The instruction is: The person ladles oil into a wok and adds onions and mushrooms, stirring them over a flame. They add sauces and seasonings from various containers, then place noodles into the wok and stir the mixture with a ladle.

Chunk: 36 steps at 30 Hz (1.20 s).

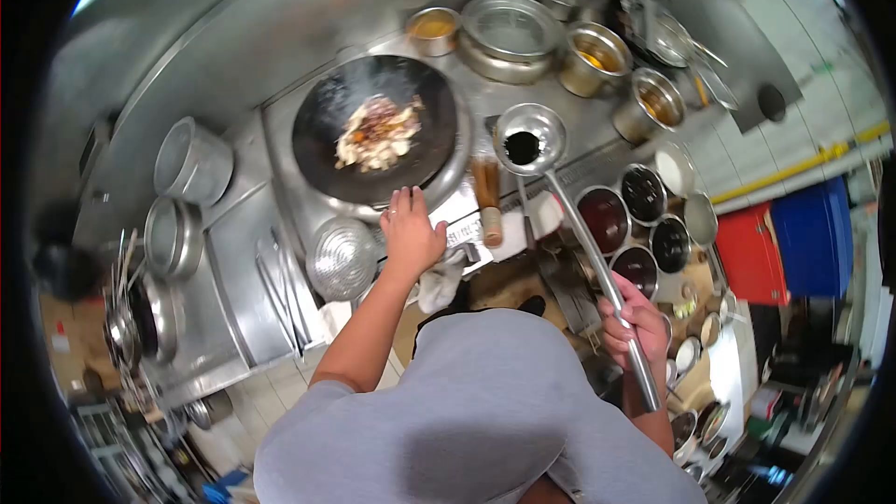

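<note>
A long-handled metal ladle [586, 229] is gripped by its handle in my right hand [638, 325]. Dark liquid [523, 147] lies in its bowl, which is held over the counter to the right of the wok. My left hand [412, 231] is stretched forward with fingers extended, fingertips right at the near rim of the black wok [313, 145]. Pale and browned pieces of food [378, 133] are heaped in the wok. A perforated strainer [343, 259] lies just left of my left hand. Below that hand is a crumpled white cloth [439, 287].
Pots of dark sauces [602, 219] and seasoning bowls [688, 355] stand near my right arm. A bottle [486, 191] lies between wok and ladle. Metal containers [597, 61] line the back; a metal pot [193, 163] and tongs [278, 289] are on the left.
</note>
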Tool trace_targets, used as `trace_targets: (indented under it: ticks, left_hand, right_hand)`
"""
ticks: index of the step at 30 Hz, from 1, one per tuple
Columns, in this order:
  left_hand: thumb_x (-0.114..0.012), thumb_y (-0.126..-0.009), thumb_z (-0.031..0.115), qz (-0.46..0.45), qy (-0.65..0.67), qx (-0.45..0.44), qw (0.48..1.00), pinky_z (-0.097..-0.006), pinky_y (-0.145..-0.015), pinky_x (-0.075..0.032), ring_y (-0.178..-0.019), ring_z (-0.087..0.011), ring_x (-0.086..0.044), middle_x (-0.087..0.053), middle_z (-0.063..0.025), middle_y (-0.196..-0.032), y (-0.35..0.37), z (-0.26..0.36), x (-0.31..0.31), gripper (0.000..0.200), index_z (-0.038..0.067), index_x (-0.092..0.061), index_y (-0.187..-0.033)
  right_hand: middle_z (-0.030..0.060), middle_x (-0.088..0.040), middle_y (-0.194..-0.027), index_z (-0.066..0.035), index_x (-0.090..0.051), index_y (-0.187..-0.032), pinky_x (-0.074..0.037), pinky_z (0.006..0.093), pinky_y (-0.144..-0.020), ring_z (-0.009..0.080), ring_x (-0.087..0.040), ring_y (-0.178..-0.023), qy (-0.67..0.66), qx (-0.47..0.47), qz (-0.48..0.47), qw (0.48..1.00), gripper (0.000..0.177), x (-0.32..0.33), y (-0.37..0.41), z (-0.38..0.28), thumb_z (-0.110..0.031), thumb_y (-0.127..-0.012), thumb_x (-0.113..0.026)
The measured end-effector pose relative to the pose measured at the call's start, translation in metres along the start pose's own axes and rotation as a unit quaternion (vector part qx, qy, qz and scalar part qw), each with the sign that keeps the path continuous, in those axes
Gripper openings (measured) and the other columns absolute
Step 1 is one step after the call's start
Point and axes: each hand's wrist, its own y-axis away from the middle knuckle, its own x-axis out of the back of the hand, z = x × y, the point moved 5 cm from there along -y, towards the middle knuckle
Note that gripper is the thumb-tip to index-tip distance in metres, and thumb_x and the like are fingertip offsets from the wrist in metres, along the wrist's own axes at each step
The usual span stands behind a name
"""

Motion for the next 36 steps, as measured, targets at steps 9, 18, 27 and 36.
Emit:
trace_targets:
  ticks: [9,18,27,36]
  left_hand:
    - [-0.083,-0.088,0.028,-0.037,0.038,-0.049,0.997,-0.0655,-0.131,-0.026,-0.164,-0.0417,-0.031,-0.041,-0.0238,-0.169,0.015,-0.036,0.002,0.095,-0.006,-0.038,-0.165]
    - [-0.086,-0.086,0.028,-0.010,0.062,-0.061,0.996,-0.0631,-0.132,-0.027,-0.163,-0.0420,-0.032,-0.043,-0.0237,-0.167,0.015,-0.041,-0.001,0.096,-0.005,-0.040,-0.164]
    - [-0.084,-0.087,0.028,-0.032,0.054,0.011,0.998,-0.0656,-0.132,-0.024,-0.161,-0.0408,-0.035,-0.046,-0.0234,-0.165,0.009,-0.029,-0.003,0.092,-0.004,-0.043,-0.163]
    - [-0.078,-0.094,0.027,0.059,0.016,0.048,0.997,-0.0565,-0.096,-0.047,-0.121,-0.0368,-0.061,-0.069,-0.0142,-0.124,-0.023,-0.031,-0.005,0.043,0.002,-0.072,-0.129]
  right_hand:
    - [0.0094,-0.064,-0.098,-0.008,-0.038,-0.168,-0.046,0.0289,-0.051,0.0125,-0.055,-0.062,0.318,-0.022,-0.070,0.945,0.075,-0.059,-0.285,0.105,0.002,-0.098,-0.066]
    - [0.0071,-0.066,-0.089,-0.009,-0.046,-0.167,-0.049,0.0334,-0.055,0.0142,-0.061,-0.062,0.632,0.015,-0.123,0.765,0.076,-0.052,-0.384,0.134,0.001,-0.096,-0.070]
    - [0.0206,-0.063,-0.104,-0.028,-0.055,-0.164,-0.055,0.0490,-0.090,0.0422,-0.066,-0.100,0.904,0.117,-0.148,0.383,0.081,-0.037,-0.286,0.015,0.005,-0.091,-0.063]
    - [0.0255,-0.070,-0.124,-0.013,-0.056,-0.162,-0.054,0.0424,-0.101,0.0410,-0.070,-0.109,0.780,0.148,-0.116,0.597,0.072,-0.013,-0.254,0.020,0.005,-0.093,-0.067]
